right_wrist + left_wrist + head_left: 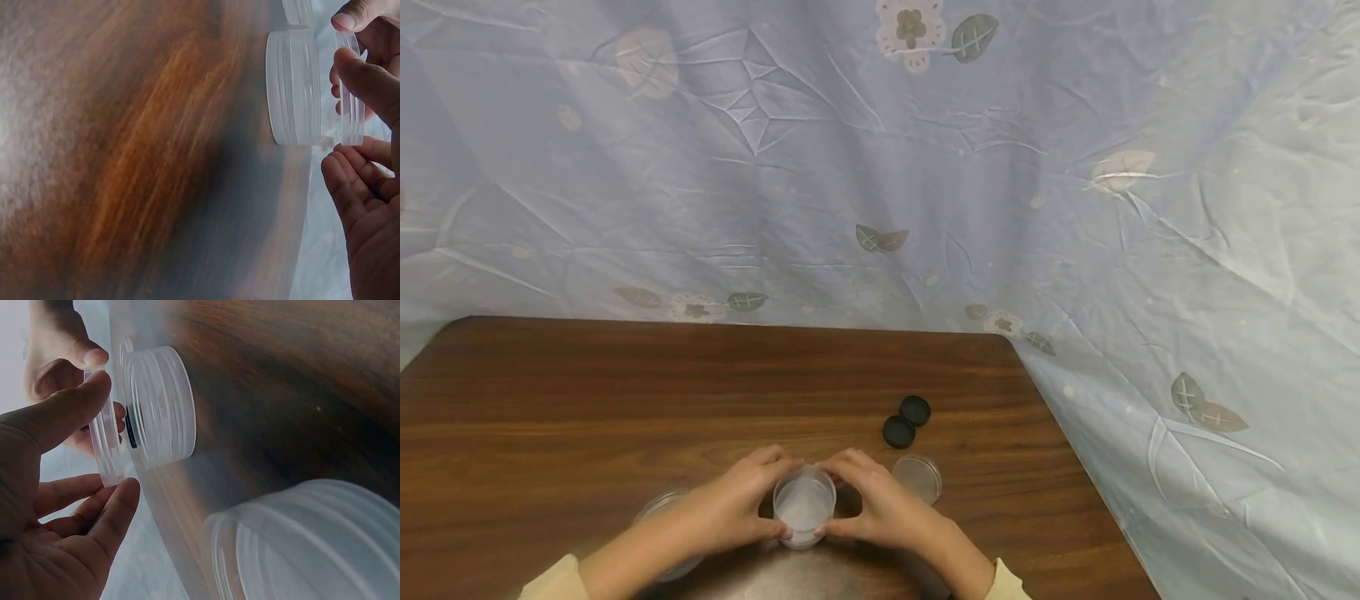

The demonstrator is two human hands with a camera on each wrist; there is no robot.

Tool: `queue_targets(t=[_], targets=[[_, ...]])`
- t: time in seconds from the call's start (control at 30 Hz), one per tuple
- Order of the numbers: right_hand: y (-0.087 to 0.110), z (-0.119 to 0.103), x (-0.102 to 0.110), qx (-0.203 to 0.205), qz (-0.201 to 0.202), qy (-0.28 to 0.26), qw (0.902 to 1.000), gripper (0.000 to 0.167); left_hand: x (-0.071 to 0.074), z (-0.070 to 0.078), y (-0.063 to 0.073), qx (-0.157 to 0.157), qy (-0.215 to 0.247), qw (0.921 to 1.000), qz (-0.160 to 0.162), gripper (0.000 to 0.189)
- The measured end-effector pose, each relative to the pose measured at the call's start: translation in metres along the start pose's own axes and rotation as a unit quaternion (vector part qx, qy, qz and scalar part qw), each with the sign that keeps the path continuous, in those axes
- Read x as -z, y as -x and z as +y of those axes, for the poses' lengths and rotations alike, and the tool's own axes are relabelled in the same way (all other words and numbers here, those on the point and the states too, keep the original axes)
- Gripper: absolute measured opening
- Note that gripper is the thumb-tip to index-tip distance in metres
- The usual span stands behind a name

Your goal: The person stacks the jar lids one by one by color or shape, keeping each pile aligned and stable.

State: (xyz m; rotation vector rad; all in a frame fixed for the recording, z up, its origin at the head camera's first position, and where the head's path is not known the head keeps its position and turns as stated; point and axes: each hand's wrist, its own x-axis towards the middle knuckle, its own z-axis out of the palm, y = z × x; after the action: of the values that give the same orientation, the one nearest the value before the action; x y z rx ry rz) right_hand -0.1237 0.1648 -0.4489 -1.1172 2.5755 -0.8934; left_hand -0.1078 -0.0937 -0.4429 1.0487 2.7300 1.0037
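Note:
My left hand (730,504) and right hand (887,508) pinch opposite sides of one clear round lid (105,434), thumbs on the near edge and fingers on the far edge. In both wrist views a narrow gap separates the lid from a clear, low plastic jar (164,406) that stands on the table beneath it. From the head view the lid hides most of that jar. Another clear jar (312,550) stands by my left forearm, which partly covers it in the head view.
Beyond my right hand lies a clear round piece (917,477), partly behind the fingers. Two black round caps (898,432) sit farther back on the brown wooden table (625,392). A patterned cloth (820,192) hangs behind the table and along its right side.

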Motion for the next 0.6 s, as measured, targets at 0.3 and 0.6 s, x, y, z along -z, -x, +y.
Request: queue_targets(t=[0.3,0.6], targets=[[0.003,0.0016,-0.0025,0.002,-0.001,0.01,1.0,0.069,-0.0035,0.0026,0.0022,0.005,0.002,1.0,-0.001,0.077],[0.0061,0.0056,-0.008,0.009,-0.009,0.013,0.9998,0.071,-0.0092,0.0036,0.0054,0.01,-0.008,0.9999,-0.001,0.074]])
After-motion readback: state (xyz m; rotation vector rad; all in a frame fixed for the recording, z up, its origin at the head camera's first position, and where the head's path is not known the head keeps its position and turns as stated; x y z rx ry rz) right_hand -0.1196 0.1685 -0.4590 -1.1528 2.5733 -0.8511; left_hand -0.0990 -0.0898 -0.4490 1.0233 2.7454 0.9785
